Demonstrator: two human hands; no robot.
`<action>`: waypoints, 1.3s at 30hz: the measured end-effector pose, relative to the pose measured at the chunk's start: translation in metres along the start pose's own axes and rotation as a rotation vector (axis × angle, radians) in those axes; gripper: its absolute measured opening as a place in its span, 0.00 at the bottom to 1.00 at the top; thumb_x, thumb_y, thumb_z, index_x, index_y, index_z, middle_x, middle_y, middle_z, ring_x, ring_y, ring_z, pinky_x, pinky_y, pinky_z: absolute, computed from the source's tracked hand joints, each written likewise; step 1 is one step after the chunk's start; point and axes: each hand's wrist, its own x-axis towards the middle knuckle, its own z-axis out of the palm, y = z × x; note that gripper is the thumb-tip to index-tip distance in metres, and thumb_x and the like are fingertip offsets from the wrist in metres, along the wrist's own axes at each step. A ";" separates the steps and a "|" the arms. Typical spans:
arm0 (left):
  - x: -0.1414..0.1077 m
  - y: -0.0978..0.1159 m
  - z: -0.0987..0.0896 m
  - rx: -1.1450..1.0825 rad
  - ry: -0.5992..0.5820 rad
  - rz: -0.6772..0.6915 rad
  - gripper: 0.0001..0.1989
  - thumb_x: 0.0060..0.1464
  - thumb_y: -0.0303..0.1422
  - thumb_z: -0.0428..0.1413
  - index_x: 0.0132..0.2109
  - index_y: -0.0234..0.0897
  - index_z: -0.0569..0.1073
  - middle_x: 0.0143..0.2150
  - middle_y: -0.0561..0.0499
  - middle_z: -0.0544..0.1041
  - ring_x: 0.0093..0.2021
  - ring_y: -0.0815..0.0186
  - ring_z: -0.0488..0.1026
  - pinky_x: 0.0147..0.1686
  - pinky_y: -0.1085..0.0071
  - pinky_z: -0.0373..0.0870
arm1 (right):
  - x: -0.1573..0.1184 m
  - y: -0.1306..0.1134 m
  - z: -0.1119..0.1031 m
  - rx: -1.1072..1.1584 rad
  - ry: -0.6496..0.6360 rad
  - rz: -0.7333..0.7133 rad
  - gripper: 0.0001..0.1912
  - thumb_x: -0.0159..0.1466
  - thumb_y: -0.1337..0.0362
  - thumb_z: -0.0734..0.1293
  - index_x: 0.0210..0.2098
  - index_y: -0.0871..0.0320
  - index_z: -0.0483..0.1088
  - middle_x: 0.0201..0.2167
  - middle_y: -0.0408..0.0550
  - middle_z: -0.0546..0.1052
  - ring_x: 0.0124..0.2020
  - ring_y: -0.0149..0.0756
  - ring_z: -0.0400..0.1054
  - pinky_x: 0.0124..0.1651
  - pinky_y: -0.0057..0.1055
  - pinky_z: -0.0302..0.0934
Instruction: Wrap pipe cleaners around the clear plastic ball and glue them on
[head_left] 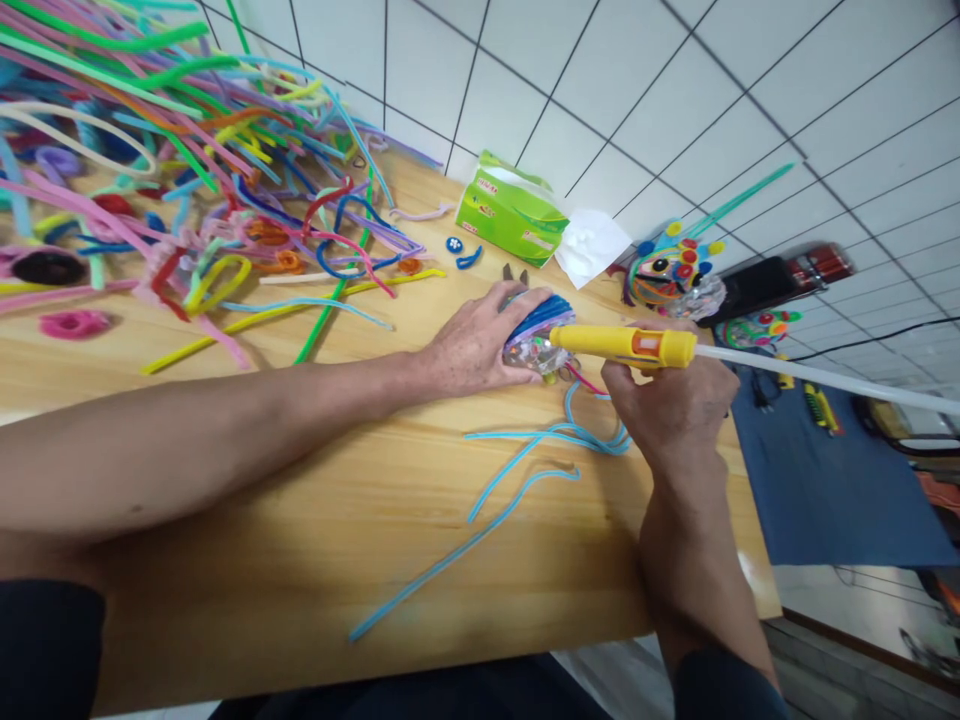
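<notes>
My left hand (480,345) is wrapped round a clear, rounded craft piece (534,352) with rows of blue and purple pipe cleaner on its upper side. In my right hand (671,390) is a yellow glue gun (626,346), with a long white glue stick (825,378) running out of its back. The gun's nozzle points left and meets the craft piece or stops just short of it; I cannot tell which. Below the hands, light-blue pipe cleaners (465,552) lie on the wooden table (300,600). My left fingers and palm hide part of the craft piece.
A heap of coloured pipe cleaners (187,150) covers the table's left back. Behind my hands stand a green tissue pack (514,208) and a white tissue (592,245). Decorated craft pieces (671,270) and a dark bottle (780,285) are at the right back, near a blue mat (840,490).
</notes>
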 end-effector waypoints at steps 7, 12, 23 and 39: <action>0.000 -0.001 -0.001 -0.020 -0.002 0.015 0.56 0.52 0.50 0.76 0.80 0.44 0.61 0.75 0.33 0.67 0.75 0.38 0.71 0.74 0.41 0.72 | -0.001 0.003 0.001 -0.021 -0.012 -0.032 0.13 0.67 0.55 0.71 0.47 0.52 0.81 0.44 0.58 0.88 0.44 0.57 0.83 0.48 0.48 0.74; 0.000 0.000 -0.001 -0.013 0.000 0.010 0.56 0.51 0.49 0.77 0.80 0.46 0.61 0.74 0.34 0.67 0.74 0.38 0.71 0.73 0.40 0.72 | -0.001 0.003 0.001 -0.023 -0.017 -0.003 0.13 0.67 0.55 0.71 0.47 0.53 0.80 0.45 0.59 0.88 0.44 0.59 0.83 0.48 0.50 0.74; 0.000 0.000 0.000 0.006 0.003 0.019 0.56 0.52 0.50 0.76 0.80 0.44 0.60 0.74 0.34 0.67 0.74 0.39 0.72 0.73 0.41 0.74 | -0.002 0.004 0.004 -0.100 0.058 -0.048 0.12 0.66 0.58 0.70 0.45 0.54 0.81 0.34 0.55 0.85 0.38 0.53 0.82 0.41 0.42 0.72; 0.000 -0.002 0.001 0.011 0.008 0.027 0.56 0.53 0.50 0.76 0.80 0.44 0.61 0.74 0.34 0.68 0.73 0.39 0.72 0.72 0.41 0.74 | -0.003 0.004 0.004 -0.124 0.055 -0.010 0.13 0.65 0.60 0.69 0.45 0.56 0.81 0.31 0.54 0.81 0.36 0.53 0.79 0.38 0.41 0.68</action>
